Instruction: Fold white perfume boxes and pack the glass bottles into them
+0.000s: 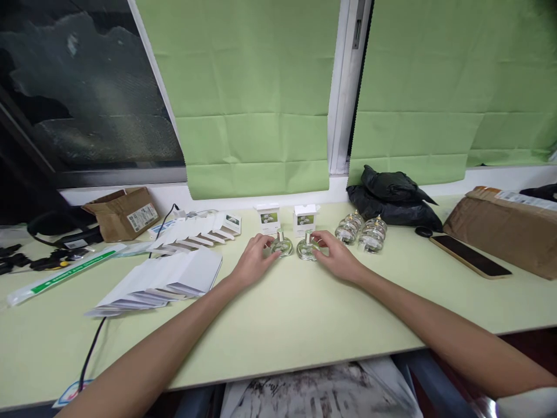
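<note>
- The left hand [255, 261] has thumb and fingers closed around the outer side of one rounded, greenish clear-glass bottle [282, 248]; the right hand [339, 258] clasps the other rounded, greenish clear-glass bottle [307, 251] the same way.
- Beneath both lies the pale yellow-green tabletop [300, 325]; its flat surface should steady the bases, so the glass is best kept level against it.
- The fanned stack of folded white cartons [174, 278] sits left of the hands, and the forearm should stay off it.
- Two clusters of clear glass bottles with gold tips [373, 235] stand near the right hand; knuckles want care there.
- Two small white printed boxes, one [268, 222] behind each bottle, call for small movements.
- Between the held bottles is a narrow gap, worth keeping so the glass doesn't knock.
</note>
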`<state>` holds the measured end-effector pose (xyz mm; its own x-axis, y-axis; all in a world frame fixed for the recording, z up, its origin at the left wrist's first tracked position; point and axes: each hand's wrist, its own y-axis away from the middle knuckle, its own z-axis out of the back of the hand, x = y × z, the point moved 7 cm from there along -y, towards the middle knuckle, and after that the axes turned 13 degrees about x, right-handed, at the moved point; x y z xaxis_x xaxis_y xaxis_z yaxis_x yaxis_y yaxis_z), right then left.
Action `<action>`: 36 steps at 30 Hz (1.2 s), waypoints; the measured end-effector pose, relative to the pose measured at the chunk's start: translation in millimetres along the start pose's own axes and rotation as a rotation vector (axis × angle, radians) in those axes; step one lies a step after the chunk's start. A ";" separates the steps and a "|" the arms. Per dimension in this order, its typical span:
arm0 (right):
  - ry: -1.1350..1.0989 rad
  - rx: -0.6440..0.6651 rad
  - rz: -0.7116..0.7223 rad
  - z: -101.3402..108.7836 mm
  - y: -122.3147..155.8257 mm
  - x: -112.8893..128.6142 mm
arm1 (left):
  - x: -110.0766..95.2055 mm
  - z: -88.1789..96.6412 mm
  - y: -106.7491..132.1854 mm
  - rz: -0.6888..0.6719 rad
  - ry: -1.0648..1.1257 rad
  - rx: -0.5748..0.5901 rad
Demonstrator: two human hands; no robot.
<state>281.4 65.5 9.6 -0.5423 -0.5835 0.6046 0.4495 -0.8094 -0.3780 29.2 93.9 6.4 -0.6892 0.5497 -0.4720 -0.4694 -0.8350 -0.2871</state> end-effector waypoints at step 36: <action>0.133 -0.280 -0.004 20.9 10.9 10.1 | 71.2 26.8 -65.6 0.389 0.358 -0.369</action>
<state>295.7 52.2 26.2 -0.6400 -0.5689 0.5165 0.2443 -0.7880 -0.5651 -3.8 188.4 13.9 -0.5142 0.2167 -0.8298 0.0422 -0.9600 -0.2769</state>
